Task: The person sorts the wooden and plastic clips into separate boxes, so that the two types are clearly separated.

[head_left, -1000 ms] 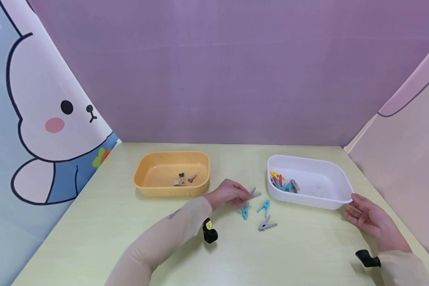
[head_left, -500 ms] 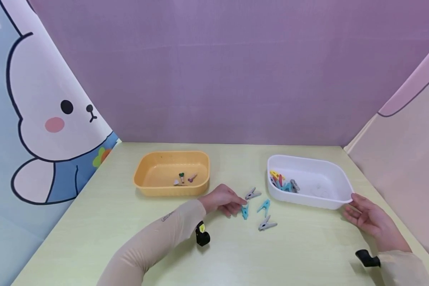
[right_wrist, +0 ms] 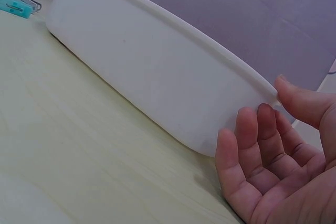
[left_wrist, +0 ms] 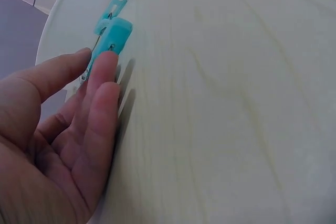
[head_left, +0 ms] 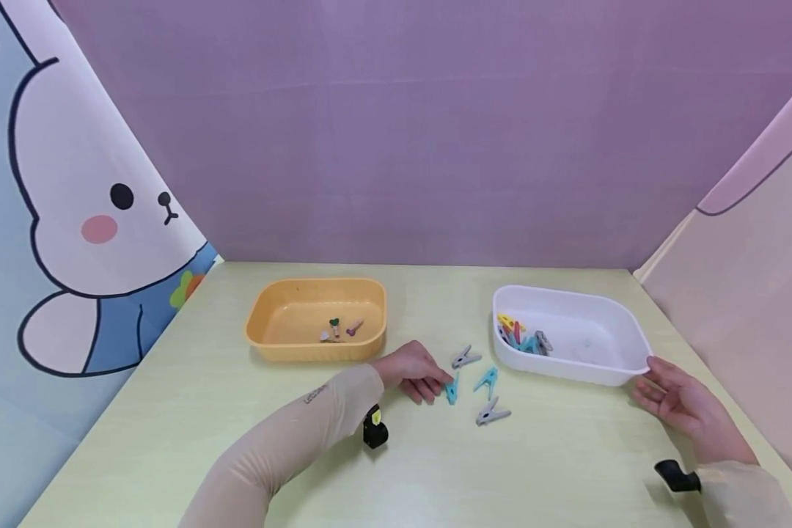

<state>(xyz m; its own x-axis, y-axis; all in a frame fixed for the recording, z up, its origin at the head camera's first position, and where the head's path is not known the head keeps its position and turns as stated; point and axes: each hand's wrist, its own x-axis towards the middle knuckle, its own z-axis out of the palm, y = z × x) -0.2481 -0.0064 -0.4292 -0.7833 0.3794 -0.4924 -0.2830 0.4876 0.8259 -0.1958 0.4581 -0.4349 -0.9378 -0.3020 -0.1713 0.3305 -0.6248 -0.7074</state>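
My left hand [head_left: 417, 372] reaches to a teal clothespin [head_left: 452, 389] on the table, thumb and fingertips at either side of its near end. The left wrist view shows this clothespin [left_wrist: 114, 36] lying beyond the fingertips, which overlap its end. Close by lie another teal clothespin [head_left: 486, 380] and two grey clothespins, one farther back [head_left: 465, 358] and one nearer [head_left: 492, 413]. My right hand [head_left: 676, 400] holds the right corner of a white plastic basin [head_left: 590, 374]. Its thumb is at the rim and its fingers are against the outer wall, as in the right wrist view [right_wrist: 273, 150].
Several clothespins [head_left: 529, 342], yellow, red, teal and grey, lie in the left end of the white basin. An orange basin [head_left: 317, 353] stands at the back left with a few small clips [head_left: 336, 328] inside. Purple cloth [head_left: 422, 147] rises behind the table.
My left hand has drawn back from the far grey clothespin, moving left and nearer, to the teal one. The clothespins lie where they were, and my right hand stays at the basin's corner.
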